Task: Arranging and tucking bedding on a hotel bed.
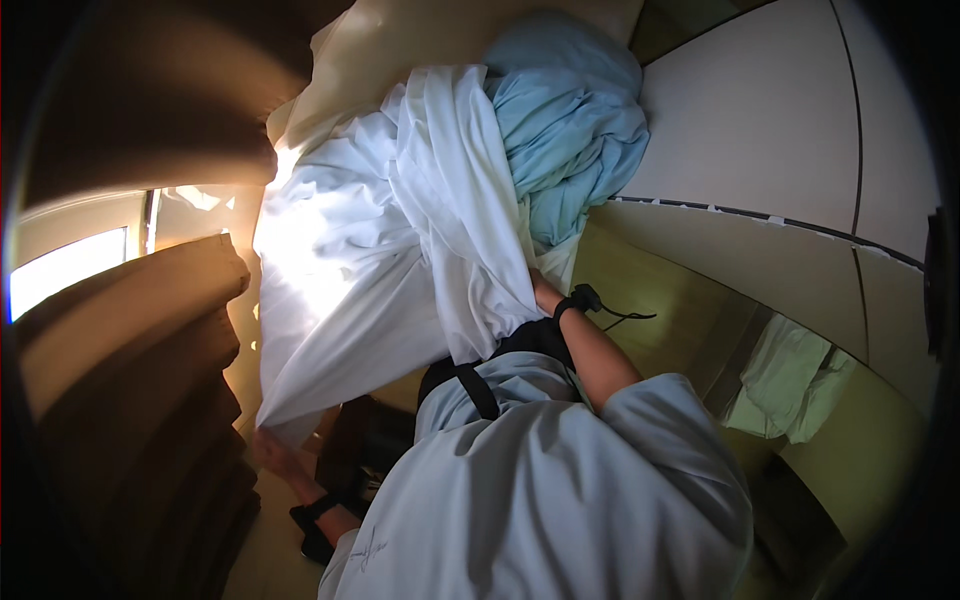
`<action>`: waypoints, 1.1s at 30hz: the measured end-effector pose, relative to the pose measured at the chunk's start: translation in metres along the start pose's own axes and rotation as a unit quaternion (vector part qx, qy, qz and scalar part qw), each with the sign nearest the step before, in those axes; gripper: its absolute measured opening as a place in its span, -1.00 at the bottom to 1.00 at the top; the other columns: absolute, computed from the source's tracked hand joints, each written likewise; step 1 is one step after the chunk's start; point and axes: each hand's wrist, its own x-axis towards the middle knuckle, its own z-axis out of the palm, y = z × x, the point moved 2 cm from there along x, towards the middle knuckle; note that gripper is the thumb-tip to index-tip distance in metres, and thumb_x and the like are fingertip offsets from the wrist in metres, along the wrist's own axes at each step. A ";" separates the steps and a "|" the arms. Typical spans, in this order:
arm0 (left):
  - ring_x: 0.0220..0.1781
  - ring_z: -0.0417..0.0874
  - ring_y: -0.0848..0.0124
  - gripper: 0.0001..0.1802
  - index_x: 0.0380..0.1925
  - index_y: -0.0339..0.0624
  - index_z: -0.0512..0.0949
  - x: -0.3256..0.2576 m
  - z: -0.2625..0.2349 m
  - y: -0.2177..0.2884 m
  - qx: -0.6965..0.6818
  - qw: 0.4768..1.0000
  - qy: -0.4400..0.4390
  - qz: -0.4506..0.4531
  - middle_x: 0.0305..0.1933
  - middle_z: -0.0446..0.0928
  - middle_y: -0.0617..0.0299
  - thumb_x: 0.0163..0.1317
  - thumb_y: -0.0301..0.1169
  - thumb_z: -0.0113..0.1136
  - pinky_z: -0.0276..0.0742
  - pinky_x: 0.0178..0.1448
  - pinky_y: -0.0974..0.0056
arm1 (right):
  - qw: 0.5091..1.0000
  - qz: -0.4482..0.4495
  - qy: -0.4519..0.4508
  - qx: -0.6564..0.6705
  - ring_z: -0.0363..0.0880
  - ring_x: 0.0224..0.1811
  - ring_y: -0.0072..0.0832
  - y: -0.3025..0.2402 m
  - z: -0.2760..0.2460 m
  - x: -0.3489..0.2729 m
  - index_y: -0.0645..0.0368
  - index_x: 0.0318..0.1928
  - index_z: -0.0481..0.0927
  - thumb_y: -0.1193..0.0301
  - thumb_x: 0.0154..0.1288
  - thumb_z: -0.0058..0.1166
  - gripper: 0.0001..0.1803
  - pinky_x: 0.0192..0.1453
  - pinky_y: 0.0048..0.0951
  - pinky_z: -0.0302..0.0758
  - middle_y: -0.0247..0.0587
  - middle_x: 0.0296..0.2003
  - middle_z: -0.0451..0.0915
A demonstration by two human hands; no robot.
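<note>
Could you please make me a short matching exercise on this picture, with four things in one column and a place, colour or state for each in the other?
Column one:
1. sheet
2. bunched cloth
3. curtain
4. left hand

Column two:
A. brown, along the picture's left side
B. at the sheet's lower left corner
C. white, with a brightly lit patch
D. light blue, near the picture's top

Right pairs: 1-C, 2-D, 3-A, 4-B
</note>
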 end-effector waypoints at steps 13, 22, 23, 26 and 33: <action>0.01 0.53 0.06 -0.45 -0.02 -0.53 0.45 -0.044 -0.226 0.027 -0.007 0.858 0.482 -0.174 0.03 0.48 -0.23 0.37 -0.15 -0.17 0.39 0.13 0.14 | 0.906 0.106 0.239 0.334 0.26 0.23 -0.37 -0.048 -0.022 0.083 0.13 0.25 0.22 0.00 0.24 -0.03 -0.32 0.29 -0.12 0.14 -0.20 0.24 0.26; -0.12 0.57 -0.03 -0.36 -0.13 -0.63 0.47 -0.105 -0.209 -0.082 -0.034 0.801 0.510 -0.311 -0.07 0.51 -0.30 0.35 -0.09 -0.24 0.45 -0.04 0.08 | 0.842 -0.120 0.276 0.448 0.30 0.19 -0.35 -0.179 -0.048 0.117 0.18 0.22 0.25 0.05 0.25 -0.04 -0.35 0.25 -0.16 0.19 -0.18 0.19 0.32; -0.12 0.57 -0.03 -0.36 -0.13 -0.63 0.47 -0.107 -0.200 -0.092 -0.038 0.802 0.507 -0.314 -0.07 0.51 -0.30 0.35 -0.09 -0.24 0.45 -0.04 0.08 | 0.832 -0.167 0.278 0.449 0.31 0.18 -0.35 -0.211 -0.067 0.105 0.18 0.22 0.25 0.05 0.25 -0.04 -0.36 0.24 -0.17 0.20 -0.17 0.18 0.32; -0.05 0.56 0.05 -0.37 -0.09 -0.60 0.45 -0.115 -0.163 -0.077 -0.015 0.767 0.471 -0.436 -0.04 0.50 -0.23 0.37 -0.09 -0.26 0.48 -0.01 0.07 | 0.792 -0.336 0.279 0.427 0.32 0.17 -0.34 -0.321 -0.139 0.045 0.20 0.21 0.26 0.07 0.25 -0.05 -0.37 0.23 -0.19 0.22 -0.17 0.16 0.34; -0.04 0.52 0.15 -0.42 -0.04 -0.52 0.40 -0.108 -0.119 -0.071 -0.367 0.808 0.382 -0.259 0.01 0.45 -0.10 0.40 -0.07 -0.20 0.45 0.02 0.11 | 0.695 -0.603 0.218 0.325 0.36 0.13 -0.33 -0.492 -0.242 -0.092 0.24 0.19 0.28 0.10 0.26 -0.06 -0.40 0.20 -0.22 0.26 -0.15 0.12 0.39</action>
